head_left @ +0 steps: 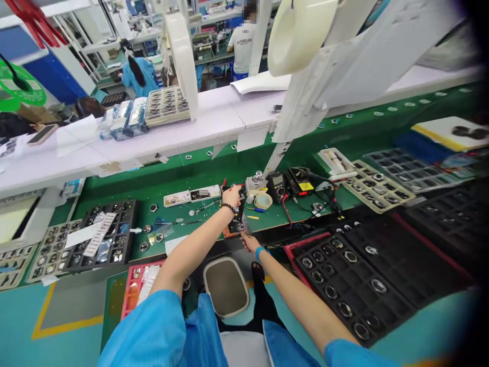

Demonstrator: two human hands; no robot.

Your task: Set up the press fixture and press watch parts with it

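Observation:
My left hand [232, 197], with a dark bead bracelet at the wrist, is at the far end of a small black device with an orange base [234, 230] at the bench edge. Its fingers are bent at the device's upper part; what they hold is too small to make out. My right hand [250, 242], with a blue wristband, is at the near right corner of the device, fingers curled together at its edge. Whether anything is pinched there cannot be made out. Right of the device lie a blue pen [255, 209] and a small round dish [263, 201].
A multimeter [277, 187] with cables stands right of the dish. Parts trays [124, 224] lie on the left; black trays with watch-like rings [330, 291] sit at the right. Below is a bin [226, 286]. A white shelf [214, 114] crosses above the bench.

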